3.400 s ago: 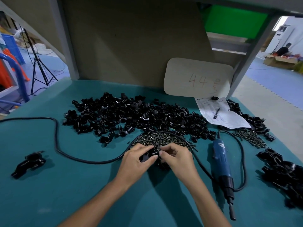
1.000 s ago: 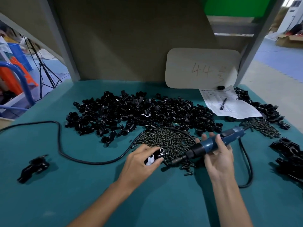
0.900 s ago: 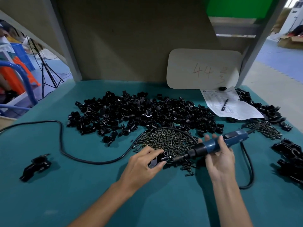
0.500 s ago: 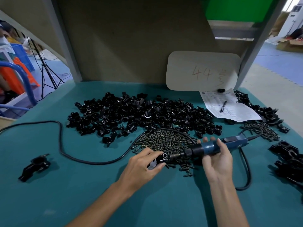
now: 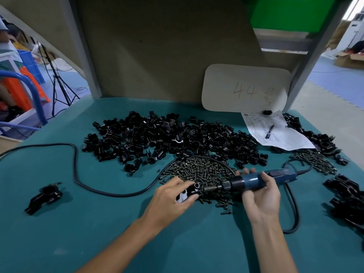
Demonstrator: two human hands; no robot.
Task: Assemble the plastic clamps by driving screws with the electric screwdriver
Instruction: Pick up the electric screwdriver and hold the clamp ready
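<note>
Pinching the black clamp [image 5: 192,192] between the thumb and curled fingers of your left hand [image 5: 171,200], you hold it at the near edge of the screw heap [image 5: 199,170]; the electric screwdriver [image 5: 262,180] lies almost level, and its bit meets the clamp's right side; your right hand [image 5: 260,196] is wrapped round the blue barrel just right of the heap, thumb over the top and fingertips showing past the far side; whether a screw sits on the bit, you cannot tell from here. The tool's black cord [image 5: 78,174] curves round the far rim of the heap and trails away to its left across the teal table [image 5: 59,233]; beyond the heap spreads a wide pile of loose clamp parts [image 5: 167,138]; well to the heap's left, one joined clamp [image 5: 44,196] lies alone. To the heap's right lies a smaller scatter of screws [image 5: 315,160], with more black clamps [image 5: 346,196] nearer you; to the heap's far right a printed sheet [image 5: 275,133] carries a pen [image 5: 269,131], and behind it a pale card [image 5: 244,89] marked 44 leans against the back panel.
</note>
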